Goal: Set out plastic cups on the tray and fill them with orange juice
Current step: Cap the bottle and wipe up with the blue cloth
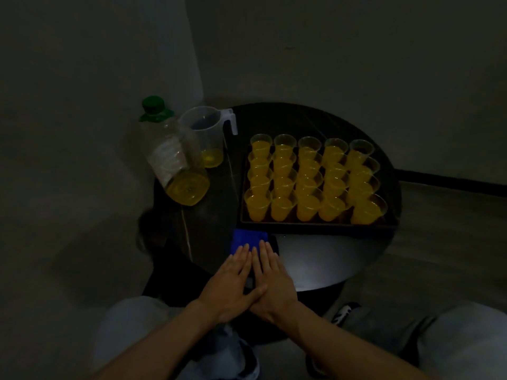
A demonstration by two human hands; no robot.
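Fingers [241, 255] on both hands lie flat and stretched out, gripping nothing; the left hand [233, 281] and right hand [271, 281] press side by side on a blue cloth [248, 239] at the near edge of the round table [329, 259], thumbs crossing. Just beyond the cloth sits the dark tray [318, 227], packed with rows of plastic cups [310, 182], every one I can see holding orange juice. Far left stand a clear jug [207, 133] and a green-capped bottle [175, 154], each with only a little liquid at the bottom. Filling looks finished, so what remains is probably wiping. Best to keep the cloth flat and sweep along the near table edge, staying clear of the tray so no full cup gets jolted.
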